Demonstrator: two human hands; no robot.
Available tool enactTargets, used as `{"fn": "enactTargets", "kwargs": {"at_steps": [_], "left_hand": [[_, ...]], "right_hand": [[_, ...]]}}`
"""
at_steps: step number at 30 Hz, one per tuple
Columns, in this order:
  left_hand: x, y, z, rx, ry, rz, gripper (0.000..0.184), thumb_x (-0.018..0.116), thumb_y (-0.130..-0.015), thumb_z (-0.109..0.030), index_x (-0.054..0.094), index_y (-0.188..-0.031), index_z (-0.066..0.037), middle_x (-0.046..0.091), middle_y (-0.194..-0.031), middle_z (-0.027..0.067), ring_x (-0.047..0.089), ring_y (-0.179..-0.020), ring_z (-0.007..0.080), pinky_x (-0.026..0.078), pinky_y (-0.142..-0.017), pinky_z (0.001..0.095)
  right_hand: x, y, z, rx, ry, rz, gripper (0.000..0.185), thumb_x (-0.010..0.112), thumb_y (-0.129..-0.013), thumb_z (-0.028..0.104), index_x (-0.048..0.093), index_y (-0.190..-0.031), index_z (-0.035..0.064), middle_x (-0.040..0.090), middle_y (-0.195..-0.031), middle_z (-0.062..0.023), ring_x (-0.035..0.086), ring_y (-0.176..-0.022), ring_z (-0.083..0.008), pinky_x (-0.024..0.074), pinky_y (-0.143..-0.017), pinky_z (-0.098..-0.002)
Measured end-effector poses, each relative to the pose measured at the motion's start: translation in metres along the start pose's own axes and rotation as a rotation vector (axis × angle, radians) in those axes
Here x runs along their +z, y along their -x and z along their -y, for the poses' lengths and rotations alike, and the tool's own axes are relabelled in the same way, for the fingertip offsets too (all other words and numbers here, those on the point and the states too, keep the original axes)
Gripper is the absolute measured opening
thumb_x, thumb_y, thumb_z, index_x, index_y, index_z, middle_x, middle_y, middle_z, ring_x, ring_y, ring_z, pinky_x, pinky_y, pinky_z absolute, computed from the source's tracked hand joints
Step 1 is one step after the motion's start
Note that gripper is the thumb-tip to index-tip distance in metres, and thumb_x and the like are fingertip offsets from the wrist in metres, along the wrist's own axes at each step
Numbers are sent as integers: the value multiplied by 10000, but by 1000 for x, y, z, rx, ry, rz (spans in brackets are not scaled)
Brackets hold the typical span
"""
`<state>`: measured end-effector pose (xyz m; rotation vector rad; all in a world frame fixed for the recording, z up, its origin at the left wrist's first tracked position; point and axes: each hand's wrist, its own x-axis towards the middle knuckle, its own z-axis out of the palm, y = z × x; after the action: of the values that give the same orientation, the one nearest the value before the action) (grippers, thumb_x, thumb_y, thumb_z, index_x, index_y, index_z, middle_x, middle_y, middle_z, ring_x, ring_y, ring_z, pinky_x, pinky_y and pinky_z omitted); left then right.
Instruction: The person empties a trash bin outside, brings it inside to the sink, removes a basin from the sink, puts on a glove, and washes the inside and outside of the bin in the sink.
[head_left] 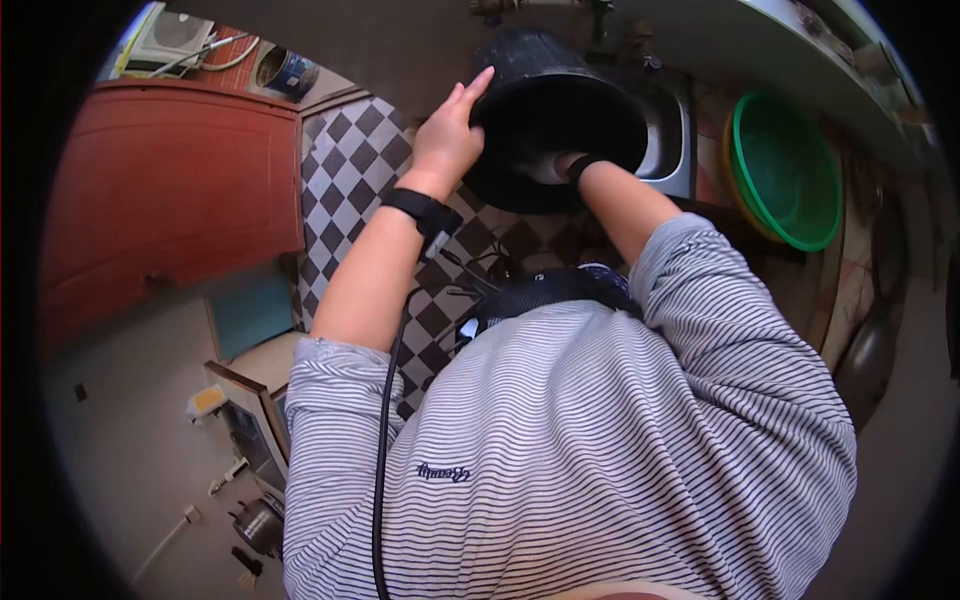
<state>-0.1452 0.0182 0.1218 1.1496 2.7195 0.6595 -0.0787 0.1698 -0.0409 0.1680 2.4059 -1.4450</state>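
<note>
A black bucket (535, 55) is tilted so that its wide mouth faces me, in front of a metal sink. My left hand (448, 138) rests against the left side of its rim, fingers stretched out along the outside. Inside the mouth is my right hand (555, 168), reaching in from the right; it is blurred near something whitish, and its fingers cannot be made out. The bucket's interior is dark.
The steel sink (676, 135) lies just right of the bucket. Further right, a green basin (790, 172) leans on the counter. A red cabinet door (180, 190) is at the left, above a checkered floor (345, 170). A black cable (381, 470) runs down my front.
</note>
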Motion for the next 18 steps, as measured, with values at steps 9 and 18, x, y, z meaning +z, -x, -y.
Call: {"fn": "enactTargets", "kwargs": {"at_steps": [9,18], "left_hand": [[8,-12,-12,6,-108,5,771,509,-706,-21,323,-1343,-415,422,-1334,189,553,-1040,350,499,-801,400],[22,8,8,-125,-41,42,773,514,-707,-35,312,-1348,-417,409,-1332,221,567,-1000,376,506,-771,414]], "right_hand": [[35,0,20,-29,222,-66,460,441,-888,309,451,-1267,49,424,-1325,-190,401,-1215,-335,333,-1012,-368],[7,32,16,314,651,195,541,329,-909,466,508,-1266,101,432,-1348,-144,382,-1268,-267,274,-1053,-362]]}}
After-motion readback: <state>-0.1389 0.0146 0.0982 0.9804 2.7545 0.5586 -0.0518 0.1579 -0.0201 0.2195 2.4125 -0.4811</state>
